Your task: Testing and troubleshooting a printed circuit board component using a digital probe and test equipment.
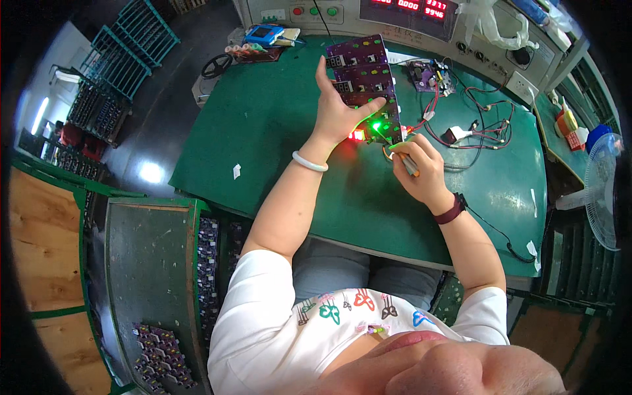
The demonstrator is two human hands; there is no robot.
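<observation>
A strip of joined purple circuit boards [363, 66] lies on the green table, with small digit displays along its left side. My left hand [339, 113] grips its left side, thumb across the face and a finger stretched along the edge. On the nearest board a green light [376, 126] glows, and a red lit display [357, 135] shows beside my left hand. My right hand [421, 170] is closed round a slim tool with an orange handle [409, 164]. Its thin tip points at the nearest board; whether it touches, I cannot tell.
Behind the boards stands a grey instrument panel [408, 29] with red digits. Right of them lie another circuit board [431, 76] and tangled red and black wires [484, 135]. A blue meter [265, 35] sits at the back left. A fan [599, 191] stands right; more boards [161, 355] lie lower left.
</observation>
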